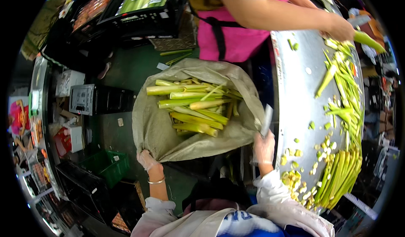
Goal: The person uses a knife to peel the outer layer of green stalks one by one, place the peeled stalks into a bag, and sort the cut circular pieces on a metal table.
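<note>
A large woven plastic sack [147,123] stands wide open before me. Inside lies a heap of thick pale-green vegetable stalks [193,102], possibly water bamboo. My left hand [148,161], in a clear thin glove, grips the near-left part of the sack's rim. At the right edge of the sack, my right hand [265,147], gloved as well, holds a knife [267,120] with its blade pointing up and away. That hand is against the rim; whether its fingers also pinch the sack is hidden.
To the right runs a metal worktable [295,110] with trimmed stalks [340,177], cut slices [292,180] and leafy peelings [345,110]. Across it reaches a co-worker's arm [284,12], stalk in hand. Black crates [145,25] stand at the back, a green crate [107,165] at left.
</note>
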`<state>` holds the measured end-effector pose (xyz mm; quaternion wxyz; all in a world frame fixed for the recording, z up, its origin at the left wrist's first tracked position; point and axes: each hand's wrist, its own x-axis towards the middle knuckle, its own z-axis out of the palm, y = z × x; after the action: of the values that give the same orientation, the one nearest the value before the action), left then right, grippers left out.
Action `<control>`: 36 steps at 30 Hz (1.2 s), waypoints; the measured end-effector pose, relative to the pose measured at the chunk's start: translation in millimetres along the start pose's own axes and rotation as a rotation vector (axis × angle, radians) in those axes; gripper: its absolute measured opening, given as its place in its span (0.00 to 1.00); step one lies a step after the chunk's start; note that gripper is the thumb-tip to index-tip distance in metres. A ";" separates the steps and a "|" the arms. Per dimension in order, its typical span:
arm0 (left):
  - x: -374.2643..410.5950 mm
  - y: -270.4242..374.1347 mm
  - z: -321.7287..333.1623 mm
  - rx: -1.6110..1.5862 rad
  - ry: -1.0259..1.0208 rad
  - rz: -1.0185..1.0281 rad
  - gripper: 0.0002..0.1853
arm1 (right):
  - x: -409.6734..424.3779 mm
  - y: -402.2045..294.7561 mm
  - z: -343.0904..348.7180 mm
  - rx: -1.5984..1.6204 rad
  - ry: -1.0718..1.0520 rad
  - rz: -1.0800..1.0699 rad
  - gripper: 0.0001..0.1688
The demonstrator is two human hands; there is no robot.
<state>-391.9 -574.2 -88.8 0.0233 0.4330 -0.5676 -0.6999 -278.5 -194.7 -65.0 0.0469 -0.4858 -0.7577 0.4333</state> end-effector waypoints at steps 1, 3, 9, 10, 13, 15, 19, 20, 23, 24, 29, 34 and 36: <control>-2.3 -3.7 0.7 0.179 0.042 -0.036 0.24 | -1.3 -10.1 -11.2 0.029 -0.017 0.088 0.22; -5.0 -15.1 4.1 0.546 0.119 -0.091 0.25 | -9.8 -22.0 -36.6 0.249 -0.051 0.161 0.22; -38.3 -38.9 22.4 0.785 -0.193 0.824 0.24 | -72.3 -57.9 -130.2 1.434 -0.324 0.373 0.15; -65.6 -28.7 43.6 0.736 -0.342 0.712 0.19 | -82.1 -56.2 -140.6 1.479 -0.368 0.359 0.15; -132.1 -26.7 94.3 0.566 -0.795 0.762 0.12 | -114.7 -47.8 -171.5 1.603 -0.442 0.316 0.17; -205.8 -12.0 121.9 0.547 -1.060 0.826 0.07 | -136.7 -36.8 -194.1 1.744 -0.486 0.291 0.18; -349.3 -5.2 127.8 0.303 -1.625 0.802 0.10 | -178.0 1.0 -239.0 1.750 -0.479 0.153 0.17; -376.6 -8.4 123.4 0.272 -1.784 0.807 0.12 | -187.8 10.2 -249.7 1.754 -0.456 0.085 0.16; -456.7 -18.1 107.1 0.334 -2.018 0.904 0.19 | -220.3 36.3 -285.7 1.628 -0.303 0.107 0.16; -471.3 -28.8 98.7 0.336 -2.018 0.972 0.19 | -229.8 50.9 -290.7 1.542 -0.259 0.062 0.16; -506.5 -90.1 53.1 0.345 -2.071 1.216 0.21 | -281.2 107.3 -320.6 1.605 -0.074 0.035 0.22; -520.2 -146.7 1.2 0.449 -2.088 1.331 0.16 | -337.4 191.8 -307.8 1.263 0.149 0.003 0.24; -526.7 -161.5 -10.5 0.416 -2.277 1.277 0.15 | -351.2 200.0 -313.2 1.428 0.307 0.348 0.22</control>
<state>17.5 -249.0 85.2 -0.2064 -0.7397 -0.4686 -0.4365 198.5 -245.7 111.7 0.3868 -0.5048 -0.1896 0.7481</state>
